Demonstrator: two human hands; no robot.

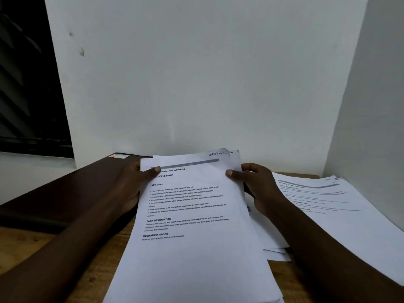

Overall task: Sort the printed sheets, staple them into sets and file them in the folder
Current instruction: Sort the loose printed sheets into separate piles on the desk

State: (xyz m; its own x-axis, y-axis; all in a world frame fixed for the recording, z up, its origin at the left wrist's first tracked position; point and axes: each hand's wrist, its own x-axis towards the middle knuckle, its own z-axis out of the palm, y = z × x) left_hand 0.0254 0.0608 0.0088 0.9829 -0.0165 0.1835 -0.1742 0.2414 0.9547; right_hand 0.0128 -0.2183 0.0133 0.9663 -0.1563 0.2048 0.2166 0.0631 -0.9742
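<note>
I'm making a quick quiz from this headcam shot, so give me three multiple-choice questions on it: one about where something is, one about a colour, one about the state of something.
1. Where does the dark folder lie?
A. On the person's left, by the wall
B. On the person's right
C. On top of the held sheets

2. What colour is the bar across the top of the held stack of sheets?
A. Red
B. Grey
C. Green

3. How is the stack held?
A. Lying flat, untouched
B. Pinched by one hand only
C. Gripped at both side edges, one hand each

Answers:
1. A, since it sits beyond the left hand.
2. B, as the band under the handwritten note is grey.
3. C, because the left hand's thumb and the right hand clamp opposite edges, while another pile of sheets rests on the table.
</note>
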